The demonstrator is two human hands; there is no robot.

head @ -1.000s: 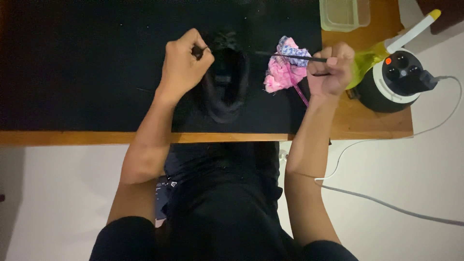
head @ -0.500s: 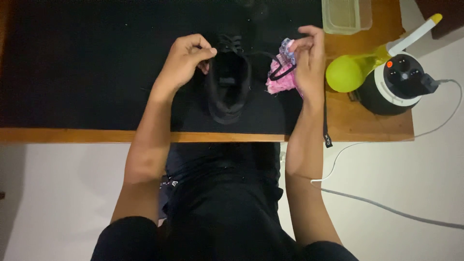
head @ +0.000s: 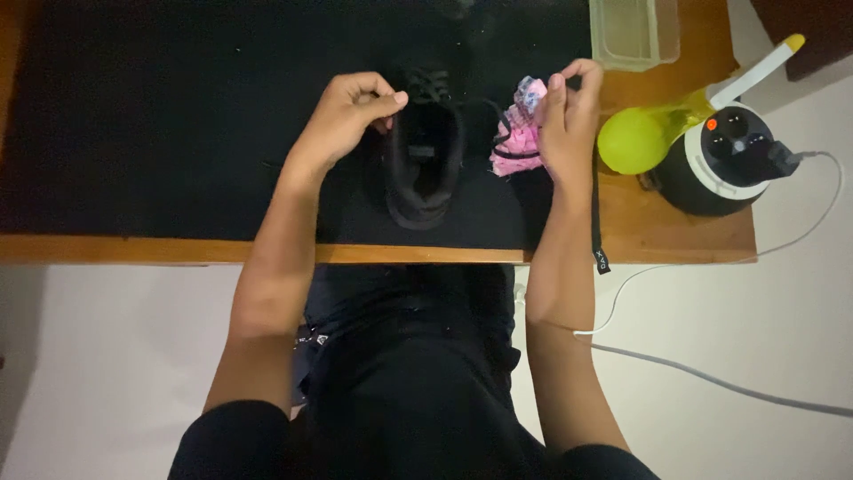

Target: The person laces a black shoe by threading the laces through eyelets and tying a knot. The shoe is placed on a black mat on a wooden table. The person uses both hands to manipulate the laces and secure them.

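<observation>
While the left hand [head: 351, 116] pinches the collar of the black shoe [head: 425, 151] on the dark mat [head: 160, 116] of the worktop [head: 675, 222], the right hand [head: 569, 120] grips what seems a black lace end beside pink cloth [head: 514, 142]. Lacing looks under way; next, the lace needs feeding through an eyelet.

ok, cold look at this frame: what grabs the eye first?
The black shoe at the centre of the dark mat, with the left hand pinched at its edge. Beside it, the right hand rests against a pink crumpled cloth. Further right, a yellow-green balloon-like ball stands out on the wooden desk.
</observation>
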